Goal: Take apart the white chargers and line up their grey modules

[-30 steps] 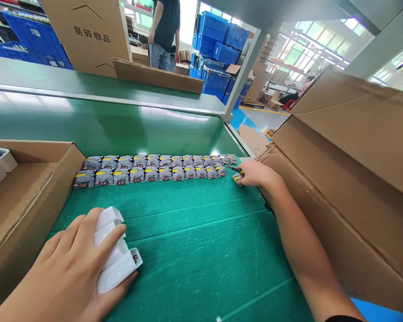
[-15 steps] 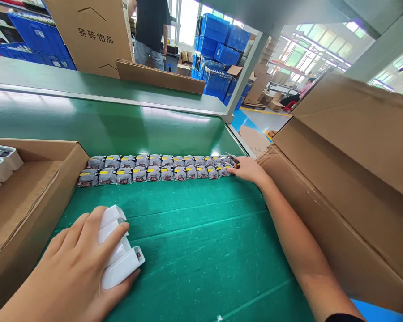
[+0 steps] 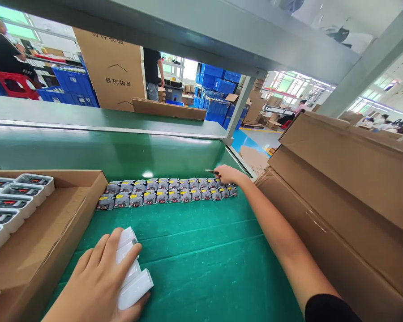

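Observation:
My left hand is wrapped around several white plastic cases, held side by side above the green work surface. One case sticks out further than the others. My right hand reaches to the far right end of two rows of small grey packs with yellow labels. In its fingers is a small knife-like tool with a slim metal tip pointing left; most of its handle is hidden. The hand is over the back row; whether it touches a pack I cannot tell.
On the left, an open cardboard box holds white trays with dark and red items. A large open carton borders the right side. A metal post and overhead beam frame the bench. People and blue crates are beyond.
My view has tilted up, so the bench sits lower in it. My right hand has shifted left along the rows with the tool. My left hand still grips the white cases.

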`<state>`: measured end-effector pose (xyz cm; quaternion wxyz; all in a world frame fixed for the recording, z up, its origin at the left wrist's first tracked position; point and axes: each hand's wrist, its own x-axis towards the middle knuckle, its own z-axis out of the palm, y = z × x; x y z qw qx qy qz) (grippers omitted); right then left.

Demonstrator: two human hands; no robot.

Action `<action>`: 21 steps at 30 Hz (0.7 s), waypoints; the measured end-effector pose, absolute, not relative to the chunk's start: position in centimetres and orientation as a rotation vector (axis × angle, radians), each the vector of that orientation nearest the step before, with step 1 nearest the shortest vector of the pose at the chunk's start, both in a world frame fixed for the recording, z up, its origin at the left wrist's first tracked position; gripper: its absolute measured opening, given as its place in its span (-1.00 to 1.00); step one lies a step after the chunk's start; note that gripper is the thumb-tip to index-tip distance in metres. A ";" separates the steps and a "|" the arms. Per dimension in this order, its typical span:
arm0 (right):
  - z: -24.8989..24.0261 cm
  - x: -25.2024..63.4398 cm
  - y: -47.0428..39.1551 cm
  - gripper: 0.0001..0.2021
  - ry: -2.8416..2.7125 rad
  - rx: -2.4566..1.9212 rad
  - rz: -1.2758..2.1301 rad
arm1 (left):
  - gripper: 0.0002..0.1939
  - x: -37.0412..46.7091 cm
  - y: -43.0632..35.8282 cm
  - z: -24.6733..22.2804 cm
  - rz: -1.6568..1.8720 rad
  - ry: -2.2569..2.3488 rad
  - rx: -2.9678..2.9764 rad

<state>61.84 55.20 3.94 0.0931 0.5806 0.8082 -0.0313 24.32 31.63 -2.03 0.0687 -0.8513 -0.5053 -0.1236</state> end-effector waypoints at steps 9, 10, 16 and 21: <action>4.3 61.6 54.4 -0.82 2.310 1.657 -0.066 | -0.47 24.4 31.8 -2.2 -0.400 -1.524 -2.588; 4.2 61.9 54.5 -0.82 2.297 1.671 -0.054 | -0.47 24.4 31.8 -2.2 -0.401 -1.527 -2.589; 4.0 64.4 54.8 -0.84 2.225 1.729 -0.022 | -0.47 24.4 31.7 -2.3 -0.388 -1.529 -2.591; 5.0 64.0 52.8 -0.85 2.332 1.709 0.024 | -0.46 24.3 31.7 -2.3 -0.398 -1.518 -2.563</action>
